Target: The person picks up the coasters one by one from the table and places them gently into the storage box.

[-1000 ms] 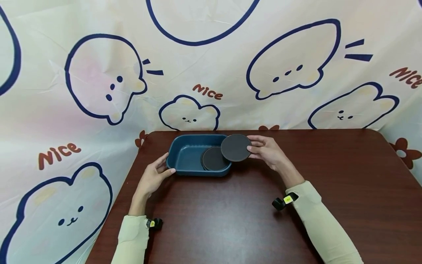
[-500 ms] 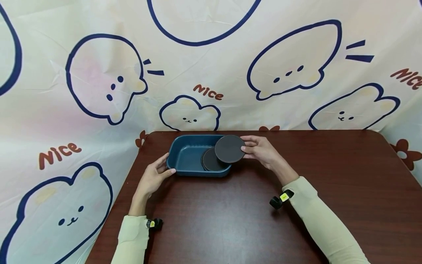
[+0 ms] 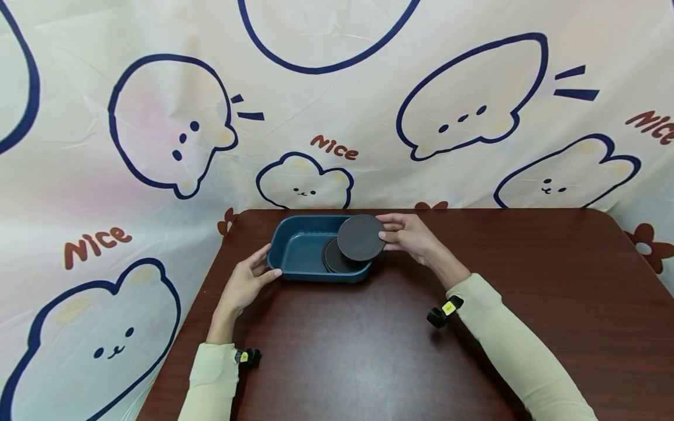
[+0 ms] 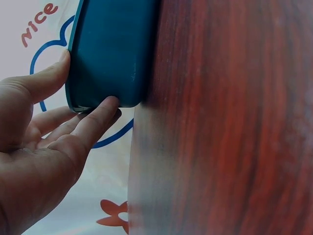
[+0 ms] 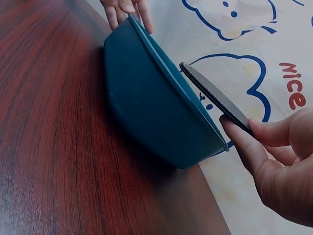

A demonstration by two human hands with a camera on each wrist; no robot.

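A blue rectangular basin (image 3: 297,251) stands near the table's far edge. Its left end is held by my left hand (image 3: 247,280), thumb at the rim and fingers against the outer end wall, as the left wrist view shows on the basin (image 4: 107,54). My right hand (image 3: 413,238) pinches a round black coaster (image 3: 360,237) by its right edge, thumb on top and fingers beneath. This coaster hangs tilted above the basin's right end; in the right wrist view the coaster (image 5: 215,95) is apart from the rim. Under it, more black coasters (image 3: 334,257) lie inside, partly covered.
The dark brown wooden table (image 3: 337,345) extends in front of the basin and to the right. A cartoon-printed cloth (image 3: 379,105) hangs behind the far edge. Each wrist carries a small black camera (image 3: 438,317).
My right hand has moved left with the coaster, bringing it farther over the basin's right end. The left hand keeps its place on the basin.
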